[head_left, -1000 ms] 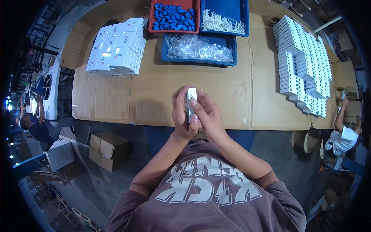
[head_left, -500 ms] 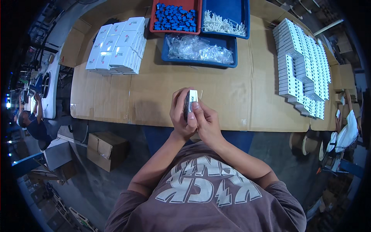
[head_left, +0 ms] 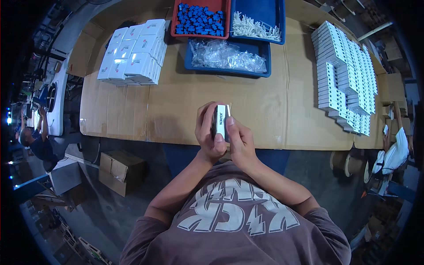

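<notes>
A small flat box [head_left: 221,120] with a white narrow edge and dark sides stands upright between my hands, close to the table's near edge. My left hand [head_left: 206,130] wraps round its left side, thumb on the near end. From the right, my right hand [head_left: 242,140] grips the same box, its thumb against the right side near the top. Dark print runs along the white edge. Most of the box's broad faces are hidden by my fingers.
Beyond my hands lie a blue tray [head_left: 227,73] of clear plastic pieces, a red tray [head_left: 201,36] of blue parts and another blue tray [head_left: 282,26] of white pieces. White boxes [head_left: 134,53] are stacked left, more boxes [head_left: 346,79] right. A carton [head_left: 121,170] sits on the floor.
The box has turned slightly, so more of its white edge and its dark right side show. My right thumb has shifted from the white edge to the right side.
</notes>
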